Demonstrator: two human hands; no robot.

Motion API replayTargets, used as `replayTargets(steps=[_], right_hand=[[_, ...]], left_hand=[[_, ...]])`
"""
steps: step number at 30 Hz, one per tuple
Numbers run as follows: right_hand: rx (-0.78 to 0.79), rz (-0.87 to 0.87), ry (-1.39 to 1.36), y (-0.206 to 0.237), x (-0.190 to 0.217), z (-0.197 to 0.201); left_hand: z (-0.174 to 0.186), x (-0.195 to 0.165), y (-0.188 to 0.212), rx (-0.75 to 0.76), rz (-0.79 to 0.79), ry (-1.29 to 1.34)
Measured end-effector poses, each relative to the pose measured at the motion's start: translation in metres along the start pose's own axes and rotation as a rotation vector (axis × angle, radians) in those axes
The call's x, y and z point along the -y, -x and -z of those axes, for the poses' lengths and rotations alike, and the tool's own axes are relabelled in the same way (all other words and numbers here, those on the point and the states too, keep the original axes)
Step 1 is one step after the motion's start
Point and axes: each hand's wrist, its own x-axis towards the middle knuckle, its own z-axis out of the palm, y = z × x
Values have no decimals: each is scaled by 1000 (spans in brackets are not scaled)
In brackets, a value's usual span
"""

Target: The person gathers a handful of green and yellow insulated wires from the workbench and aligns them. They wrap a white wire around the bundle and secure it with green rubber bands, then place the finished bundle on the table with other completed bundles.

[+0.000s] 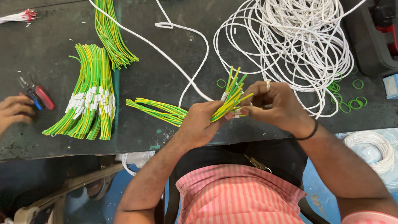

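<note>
The dark counter (174, 137) is carrying all the material, and positions below are given relative to the green-and-yellow wire bundle (226, 101) at its near edge.

Behind and to the right of that bundle, a large loose coil of white cable (290, 41) is lying spread out, and one strand is trailing toward the bundle. Well to the left, a finished stack of green-and-yellow wires (89, 95) is lying flat with its white sleeves lined up in a band. Small green rubber bands (350, 99) are lying scattered to the right.

The left hand (199, 124) is closing firmly around the middle of the bundle, keeping the wires gathered and their ends fanning upward. The right hand (273, 103) is pinching narrowly at the bundle just above that grip, at a small white piece, fingers curled in.

At the far left, another person's hand (14, 112) is resting beside red-handled cutters (41, 97).
</note>
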Motion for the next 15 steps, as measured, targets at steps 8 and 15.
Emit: replayTargets(steps=[8, 15], right_hand=[[-22, 78, -268, 1, 3, 1], [-4, 338, -437, 4, 2, 6]], left_hand=[[3, -1, 1, 35, 40, 127], [7, 3, 3, 109, 295, 222]])
